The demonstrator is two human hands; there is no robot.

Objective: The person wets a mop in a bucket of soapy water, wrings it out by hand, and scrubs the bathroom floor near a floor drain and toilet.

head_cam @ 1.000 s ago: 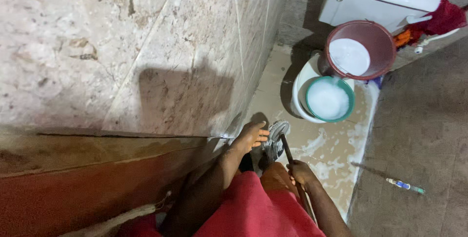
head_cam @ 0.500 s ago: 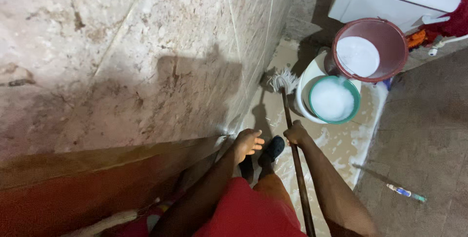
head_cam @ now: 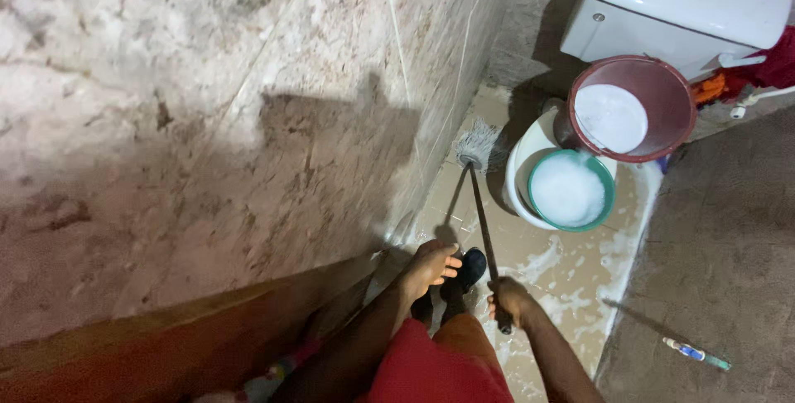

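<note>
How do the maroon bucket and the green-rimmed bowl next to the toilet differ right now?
The maroon bucket is wider and deeper than the green-rimmed bowl. The bucket's white suds lie low, leaving much inner wall bare; the bowl's foam fills it almost to the rim. The bucket stands nearer the cistern; the bowl sits on the white toilet bowl. Both are round, open and hold white foam.

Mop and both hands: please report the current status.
Right hand shut on mop handle; left hand open against wall edge. Mop head on wet floor by wall. Green bowl and red bucket close beside it.
</note>
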